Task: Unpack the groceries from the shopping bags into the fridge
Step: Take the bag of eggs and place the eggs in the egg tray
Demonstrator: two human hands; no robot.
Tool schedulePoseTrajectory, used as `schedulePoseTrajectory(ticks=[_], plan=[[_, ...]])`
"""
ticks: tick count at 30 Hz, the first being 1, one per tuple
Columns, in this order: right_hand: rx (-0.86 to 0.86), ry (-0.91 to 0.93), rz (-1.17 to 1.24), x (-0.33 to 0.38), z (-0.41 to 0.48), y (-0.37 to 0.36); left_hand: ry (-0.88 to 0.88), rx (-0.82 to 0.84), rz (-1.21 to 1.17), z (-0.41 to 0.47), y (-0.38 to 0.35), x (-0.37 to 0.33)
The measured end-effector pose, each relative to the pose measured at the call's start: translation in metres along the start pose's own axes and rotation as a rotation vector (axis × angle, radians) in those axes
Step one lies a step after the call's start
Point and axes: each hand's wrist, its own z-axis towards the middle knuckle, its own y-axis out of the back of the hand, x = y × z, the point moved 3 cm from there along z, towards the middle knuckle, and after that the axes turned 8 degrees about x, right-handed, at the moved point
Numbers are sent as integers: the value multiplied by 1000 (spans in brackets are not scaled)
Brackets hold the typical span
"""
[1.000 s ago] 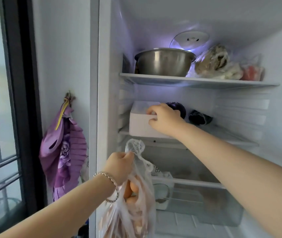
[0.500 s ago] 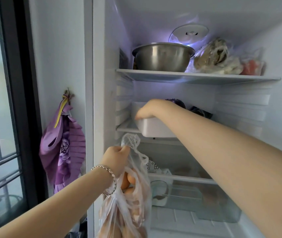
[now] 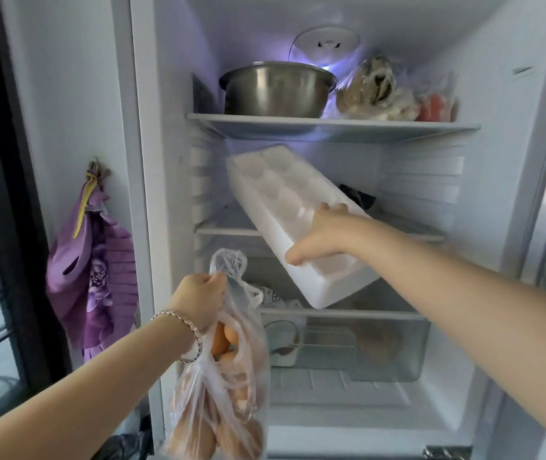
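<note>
Egg tray (image 3: 276, 189) now tilts out, gripped by right hand (image 3: 324, 235); left hand (image 3: 198, 297) grips bag (image 3: 228, 396).

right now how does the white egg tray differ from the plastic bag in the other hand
The egg tray is rigid, opaque white; the plastic bag is soft and clear. The tray's cups look empty; the bag holds brown eggs. The tray is tilted; the bag hangs straight down. Both are held: tray by the right hand, bag by the left hand.
</note>
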Motion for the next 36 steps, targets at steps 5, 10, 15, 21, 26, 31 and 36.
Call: schedulePoseTrajectory(ticks=[5,10,15,21,26,31,36], plan=[[3,24,14,-28,-12,-19,4,29,-37,-9,0,5],[258,184,388,-67,-35,-36,-11,33,17,-19,-3,15],[536,213,515,-105,-44,-62,75,-14,-39,-26,-3,23],[620,5,-21,-142,-24,-109,70,-42,21,-29,7,34],[547,-89,-434,-156,1,-143,52,-42,-23,-29,8,34],[416,8,-440,-140,20,-174,34,-52,29,-27,7,40],[415,48,-357,-146,22,-197,54,-20,68,-25,-5,54]])
